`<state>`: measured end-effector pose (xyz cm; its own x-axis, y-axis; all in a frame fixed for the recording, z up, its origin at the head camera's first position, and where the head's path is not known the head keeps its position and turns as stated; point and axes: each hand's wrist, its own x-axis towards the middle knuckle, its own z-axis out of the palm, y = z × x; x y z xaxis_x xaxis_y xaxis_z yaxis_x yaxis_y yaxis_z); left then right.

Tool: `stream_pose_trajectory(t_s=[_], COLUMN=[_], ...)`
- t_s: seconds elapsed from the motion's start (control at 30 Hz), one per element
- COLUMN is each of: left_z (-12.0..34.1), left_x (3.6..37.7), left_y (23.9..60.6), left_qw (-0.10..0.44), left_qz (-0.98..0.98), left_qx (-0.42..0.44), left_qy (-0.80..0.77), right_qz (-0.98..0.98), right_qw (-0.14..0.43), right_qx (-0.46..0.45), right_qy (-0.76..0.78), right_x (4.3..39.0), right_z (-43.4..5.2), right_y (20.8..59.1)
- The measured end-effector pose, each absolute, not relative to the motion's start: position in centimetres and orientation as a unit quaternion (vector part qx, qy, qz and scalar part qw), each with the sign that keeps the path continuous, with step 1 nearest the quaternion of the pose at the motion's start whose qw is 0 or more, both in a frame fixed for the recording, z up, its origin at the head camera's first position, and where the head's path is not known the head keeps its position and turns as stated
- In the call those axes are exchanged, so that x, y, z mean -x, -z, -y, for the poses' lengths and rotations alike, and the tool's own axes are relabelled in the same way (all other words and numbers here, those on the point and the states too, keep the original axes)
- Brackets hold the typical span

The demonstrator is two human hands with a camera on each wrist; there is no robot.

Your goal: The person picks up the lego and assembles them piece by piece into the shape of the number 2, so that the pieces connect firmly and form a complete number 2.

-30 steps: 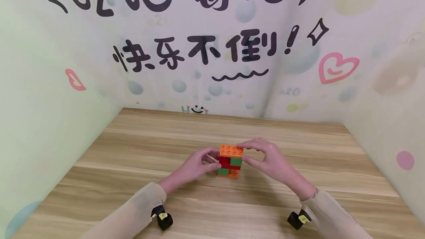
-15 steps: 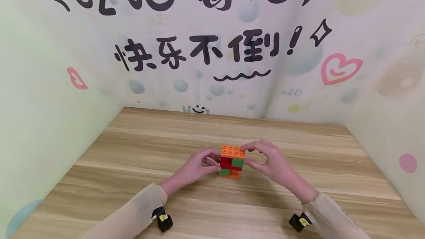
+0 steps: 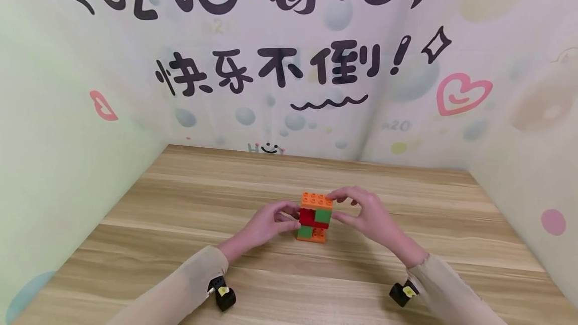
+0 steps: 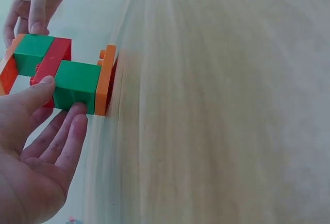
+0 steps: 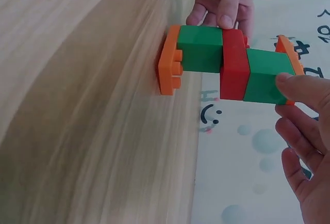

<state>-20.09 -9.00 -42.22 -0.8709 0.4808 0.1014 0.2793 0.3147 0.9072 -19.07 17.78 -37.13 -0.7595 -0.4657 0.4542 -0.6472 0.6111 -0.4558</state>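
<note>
On the wooden table [image 3: 180, 224] a block tower [image 3: 314, 217] is standing, the left hand [image 3: 266, 224] pinching its lower bricks and the right hand [image 3: 366, 214] gripping the orange top plate [image 3: 316, 200], so uneven pulling is risking toppling it.

Beige sleeves [image 3: 180, 290], blk wrist cams [image 3: 223, 297].

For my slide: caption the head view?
Left hand and right hand hold a block tower on a wooden table.
</note>
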Motion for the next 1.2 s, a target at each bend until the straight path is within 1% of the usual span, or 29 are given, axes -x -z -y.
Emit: stream_pose_trajectory(t_s=[0.3, 0.5, 0.6, 0.9, 1.2], left_z=[8.5, 8.4, 8.4, 8.7, 8.5], left_x=[20.8, 21.0, 20.9, 20.9, 21.0], left_y=[42.3, 42.5, 42.3, 41.6, 41.8], left_qw=[0.099, 0.087, 0.089, 0.063, 0.045], left_qz=[-0.795, -0.785, -0.785, -0.86, -0.875], left_qx=[-0.22, -0.234, -0.24, -0.271, -0.269], left_qy=[-0.557, -0.567, -0.564, -0.428, -0.401], right_qz=[0.895, 0.897, 0.897, 0.897, 0.901], right_qw=[0.096, 0.095, 0.093, 0.082, 0.072], right_qx=[-0.299, -0.297, -0.296, -0.299, -0.29], right_qy=[-0.315, -0.313, -0.315, -0.314, -0.315], right_x=[20.9, 21.8, 22.1, 22.4, 22.6], right_z=[-18.0, -18.0, -18.0, -18.1, -17.8], right_y=[38.0, 38.6, 38.8, 39.1, 39.3])
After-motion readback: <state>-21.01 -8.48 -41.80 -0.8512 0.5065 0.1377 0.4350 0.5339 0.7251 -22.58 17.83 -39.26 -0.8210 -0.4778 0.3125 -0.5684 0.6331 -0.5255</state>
